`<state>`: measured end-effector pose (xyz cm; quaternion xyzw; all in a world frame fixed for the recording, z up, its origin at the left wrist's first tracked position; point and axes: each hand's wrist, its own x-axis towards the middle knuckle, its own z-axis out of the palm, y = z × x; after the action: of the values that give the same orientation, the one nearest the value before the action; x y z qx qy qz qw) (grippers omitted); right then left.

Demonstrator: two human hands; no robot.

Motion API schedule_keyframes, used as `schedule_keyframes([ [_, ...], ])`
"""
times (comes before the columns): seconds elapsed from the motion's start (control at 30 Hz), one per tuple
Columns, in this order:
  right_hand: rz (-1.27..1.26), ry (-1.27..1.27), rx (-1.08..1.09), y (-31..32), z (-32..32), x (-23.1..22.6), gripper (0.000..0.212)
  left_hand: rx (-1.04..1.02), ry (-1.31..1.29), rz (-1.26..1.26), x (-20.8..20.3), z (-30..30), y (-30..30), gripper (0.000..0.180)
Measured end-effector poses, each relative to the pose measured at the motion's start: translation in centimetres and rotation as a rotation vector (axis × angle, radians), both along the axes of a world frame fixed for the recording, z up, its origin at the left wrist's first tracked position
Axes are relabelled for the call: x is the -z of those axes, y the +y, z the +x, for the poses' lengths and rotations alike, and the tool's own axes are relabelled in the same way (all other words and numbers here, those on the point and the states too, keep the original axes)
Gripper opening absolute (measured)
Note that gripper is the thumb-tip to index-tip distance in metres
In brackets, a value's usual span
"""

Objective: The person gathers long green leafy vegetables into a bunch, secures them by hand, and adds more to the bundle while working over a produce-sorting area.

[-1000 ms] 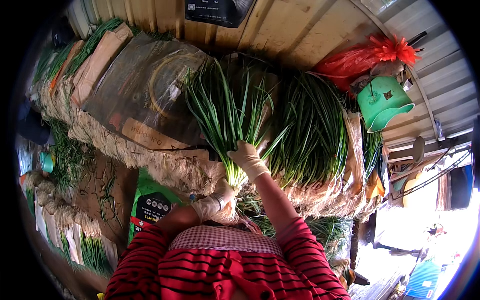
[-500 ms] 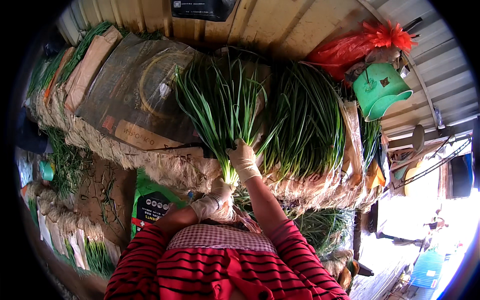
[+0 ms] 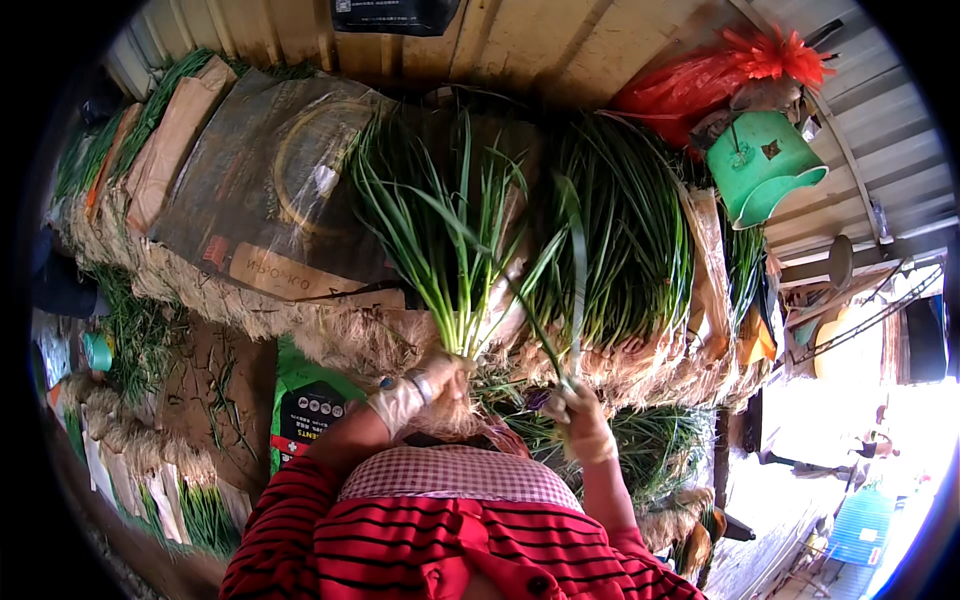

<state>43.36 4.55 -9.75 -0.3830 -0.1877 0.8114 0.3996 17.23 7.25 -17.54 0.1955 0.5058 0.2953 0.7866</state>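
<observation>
Pulled away from the bunch [image 3: 443, 280], the right hand [image 3: 578, 413] pinches long leaves [image 3: 541, 337]; the left hand [image 3: 425, 384] clasps the bunch's root end, right of the dark sheet [image 3: 235, 170]; a slackening left clasp could scatter stalks, and trailing leaves might snag

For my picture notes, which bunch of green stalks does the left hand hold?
The fanned bunch in the picture's middle, left of the dense green row. The left hand grips it near its roots; no hand grips the row.
</observation>
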Motion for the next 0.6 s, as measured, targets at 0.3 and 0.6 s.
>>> schedule_keyframes([
  [0.3, 0.077, -1.233, -0.047, -2.8, 6.5, 8.8, 0.057, -0.169, -1.018, 0.473, -10.3, -4.2, 1.8, 0.017],
  [0.6, 0.009, -0.456, 0.116, 4.7, -1.2, 7.3, 0.037, -0.167, -0.438, 0.070, -8.2, -2.4, -0.5, 0.025],
])
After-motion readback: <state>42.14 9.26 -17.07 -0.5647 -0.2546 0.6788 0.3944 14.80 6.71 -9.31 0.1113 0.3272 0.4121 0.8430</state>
